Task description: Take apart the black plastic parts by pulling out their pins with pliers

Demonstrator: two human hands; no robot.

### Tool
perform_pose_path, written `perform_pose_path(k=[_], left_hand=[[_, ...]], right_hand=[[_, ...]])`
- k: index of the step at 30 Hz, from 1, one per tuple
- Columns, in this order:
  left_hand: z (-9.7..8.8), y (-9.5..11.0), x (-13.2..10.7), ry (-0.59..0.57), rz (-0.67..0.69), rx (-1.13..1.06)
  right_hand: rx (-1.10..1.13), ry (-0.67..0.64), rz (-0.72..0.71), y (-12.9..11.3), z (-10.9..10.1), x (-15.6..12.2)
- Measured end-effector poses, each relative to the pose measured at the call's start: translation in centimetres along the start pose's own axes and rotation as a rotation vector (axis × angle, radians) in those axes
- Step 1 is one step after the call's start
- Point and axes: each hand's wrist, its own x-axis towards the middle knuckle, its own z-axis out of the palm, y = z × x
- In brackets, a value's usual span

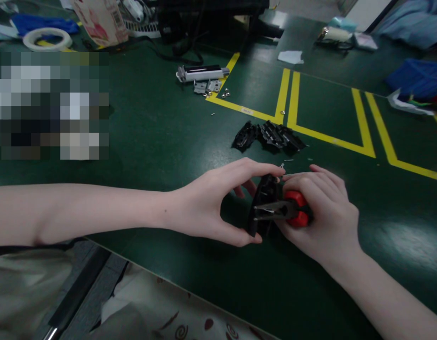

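My left hand point(218, 203) grips a small black plastic part point(267, 189) by its two ends, thumb at the near end and fingers at the far end. My right hand point(321, 212) is wrapped round the red handles of a pair of pliers point(275, 209). The metal jaws point left and lie over the black part; whether they pinch anything on it I cannot tell. Just beyond my hands lie several similar black plastic parts point(271, 135) in a cluster, with a small pin point(288, 160) close to my fingertips.
Yellow tape lines point(331, 136) mark the green table point(161, 132). A white and black device point(203, 73) lies beyond, near metal brackets point(207, 87) and small rings point(226, 93). A tape roll point(47, 39) and a pink carton point(101, 21) are at the back left. A blue bundle point(416, 78) sits right.
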Motion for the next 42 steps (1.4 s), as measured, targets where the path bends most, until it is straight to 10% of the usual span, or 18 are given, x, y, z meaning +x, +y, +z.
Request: perform_pose_path(k=[42], left_hand=[[-0.23, 0.48, 0.03, 0.028, -0.026, -0.035]], right_hand=[[-0.188, 0.047, -0.022, 0.01, -0.34, -0.43]])
